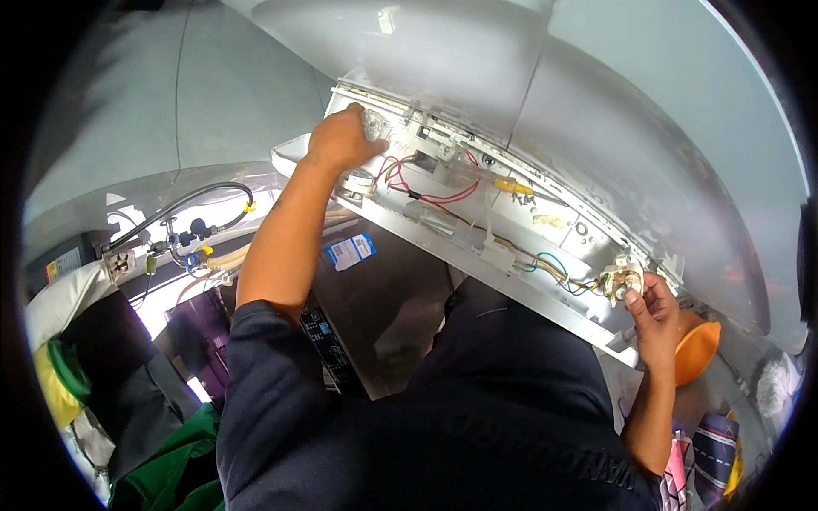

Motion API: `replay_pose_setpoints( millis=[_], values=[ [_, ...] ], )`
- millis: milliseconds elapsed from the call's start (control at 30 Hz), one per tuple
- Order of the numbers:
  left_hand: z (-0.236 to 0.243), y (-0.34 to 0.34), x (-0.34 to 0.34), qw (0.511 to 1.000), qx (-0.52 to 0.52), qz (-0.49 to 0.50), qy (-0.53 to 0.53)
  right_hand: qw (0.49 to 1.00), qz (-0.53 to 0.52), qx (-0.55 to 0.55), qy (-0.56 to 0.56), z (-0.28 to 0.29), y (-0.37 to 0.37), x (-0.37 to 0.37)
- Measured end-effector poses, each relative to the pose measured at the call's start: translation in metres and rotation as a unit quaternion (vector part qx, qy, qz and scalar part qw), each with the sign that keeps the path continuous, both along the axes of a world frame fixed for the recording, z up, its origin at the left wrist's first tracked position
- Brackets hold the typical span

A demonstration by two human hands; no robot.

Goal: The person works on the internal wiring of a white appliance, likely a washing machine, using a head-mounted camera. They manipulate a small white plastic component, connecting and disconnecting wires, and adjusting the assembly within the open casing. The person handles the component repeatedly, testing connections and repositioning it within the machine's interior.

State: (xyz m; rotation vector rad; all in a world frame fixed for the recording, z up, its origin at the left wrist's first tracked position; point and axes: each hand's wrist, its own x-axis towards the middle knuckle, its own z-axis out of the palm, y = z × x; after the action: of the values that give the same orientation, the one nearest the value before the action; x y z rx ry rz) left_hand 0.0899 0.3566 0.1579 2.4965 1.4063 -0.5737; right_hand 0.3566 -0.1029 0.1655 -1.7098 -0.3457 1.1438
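A long white plastic housing [443, 240] lies slantwise before me, its inside facing up. My left hand [342, 140] is curled at its far left end, fingers and thumb around a clear plastic piece [373, 125]; part of the grip is hidden. At the right end, my right hand [653, 308] pinches a round cream-coloured wired part [623, 279] at the rim of the housing. Red wires [443, 198] loop across the left half, and a green wire [550, 258] runs toward the cream part. A screwdriver with a yellow handle [513, 186] rests inside, beside several small screws [522, 200].
A large grey curved panel [630, 111] rises behind the housing. On the left, a black hose [183, 204] bends near fittings and a grey socket [122, 262]. An orange bowl [697, 349] stands at the right. Below the housing is a dark panel [383, 298] with a blue-and-white label.
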Motion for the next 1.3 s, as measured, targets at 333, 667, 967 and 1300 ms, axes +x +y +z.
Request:
replay_pose_setpoints(
  millis=[333,667,967,1300],
  values=[
    [0.035,0.030,-0.046,0.977,-0.056,0.093,-0.185,1.000,-0.003,0.004,0.009,0.000,0.000,0.000],
    [0.037,0.042,-0.056,0.975,-0.039,0.109,-0.191,1.000,-0.002,0.010,0.018,0.001,0.000,0.000],
    [0.022,0.026,-0.029,0.994,-0.011,0.054,-0.099,1.000,-0.012,0.009,0.016,0.000,0.001,-0.003],
    [-0.009,0.016,-0.011,1.000,-0.002,-0.015,-0.004,1.000,-0.013,-0.001,0.005,0.002,0.001,-0.003]
  ],
)
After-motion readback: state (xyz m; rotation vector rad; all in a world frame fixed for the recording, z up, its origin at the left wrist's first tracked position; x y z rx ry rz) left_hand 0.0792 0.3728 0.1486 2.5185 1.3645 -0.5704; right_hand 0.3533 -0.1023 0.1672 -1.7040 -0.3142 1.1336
